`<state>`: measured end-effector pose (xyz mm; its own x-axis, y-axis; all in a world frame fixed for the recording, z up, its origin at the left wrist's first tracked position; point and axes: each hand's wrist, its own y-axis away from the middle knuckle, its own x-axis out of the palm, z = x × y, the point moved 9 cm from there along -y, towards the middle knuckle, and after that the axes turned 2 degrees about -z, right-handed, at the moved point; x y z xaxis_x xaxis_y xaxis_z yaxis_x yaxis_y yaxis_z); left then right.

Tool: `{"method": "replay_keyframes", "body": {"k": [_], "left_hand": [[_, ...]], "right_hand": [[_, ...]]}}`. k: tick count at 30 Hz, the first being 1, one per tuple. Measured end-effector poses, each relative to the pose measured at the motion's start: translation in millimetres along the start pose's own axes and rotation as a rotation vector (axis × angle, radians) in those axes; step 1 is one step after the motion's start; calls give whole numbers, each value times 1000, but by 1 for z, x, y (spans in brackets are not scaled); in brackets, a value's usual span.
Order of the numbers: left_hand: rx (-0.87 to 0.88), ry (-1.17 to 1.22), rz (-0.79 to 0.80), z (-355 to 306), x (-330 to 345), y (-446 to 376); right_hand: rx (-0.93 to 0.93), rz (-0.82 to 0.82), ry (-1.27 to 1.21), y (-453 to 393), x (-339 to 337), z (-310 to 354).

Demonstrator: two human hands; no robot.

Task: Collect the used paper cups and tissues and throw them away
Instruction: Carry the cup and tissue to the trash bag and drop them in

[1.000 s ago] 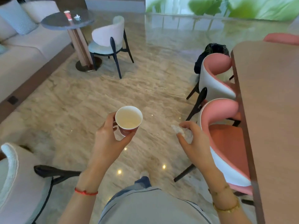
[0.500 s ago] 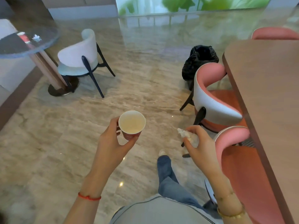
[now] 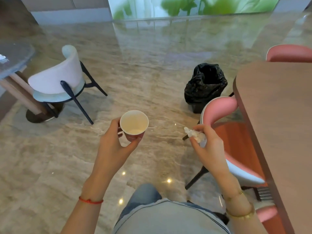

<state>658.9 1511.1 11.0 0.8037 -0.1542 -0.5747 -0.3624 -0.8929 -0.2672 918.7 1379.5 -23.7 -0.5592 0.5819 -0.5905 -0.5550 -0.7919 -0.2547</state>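
Note:
My left hand (image 3: 112, 144) holds a red paper cup (image 3: 134, 125) upright at chest height; its white inside looks empty. My right hand (image 3: 208, 146) is closed around a crumpled white tissue (image 3: 195, 134), one end poking out past the fingers. A bin lined with a black bag (image 3: 205, 85) stands open on the floor ahead and to the right, beyond both hands. A bit of white tissue (image 3: 2, 58) lies on the round table at the far left.
A brown table (image 3: 278, 115) runs along the right, with pink chairs (image 3: 224, 108) tucked against it between me and the bin. A white chair (image 3: 57, 80) and a round grey table (image 3: 13, 56) stand on the left. Marble floor lies between.
I have walked forward and turned right. The bin is nearer and more central, the round table and white chair have slid left. Both hands keep their hold.

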Motion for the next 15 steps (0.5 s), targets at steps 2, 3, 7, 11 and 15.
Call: {"method": "replay_keyframes", "body": {"k": [2, 3, 7, 11, 15], "left_hand": [[-9, 7, 5, 6, 14, -39], [-17, 14, 12, 11, 22, -59], [-16, 37, 47, 29, 62, -140], [11, 45, 72, 45, 105, -235], [55, 82, 106, 45, 143, -344]], "right_hand": [[13, 11, 16, -38, 9, -9], [26, 15, 18, -56, 14, -15], [65, 12, -11, -125, 35, -42], [92, -11, 3, -208, 57, -75], [86, -63, 33, -310, 67, -97]]}}
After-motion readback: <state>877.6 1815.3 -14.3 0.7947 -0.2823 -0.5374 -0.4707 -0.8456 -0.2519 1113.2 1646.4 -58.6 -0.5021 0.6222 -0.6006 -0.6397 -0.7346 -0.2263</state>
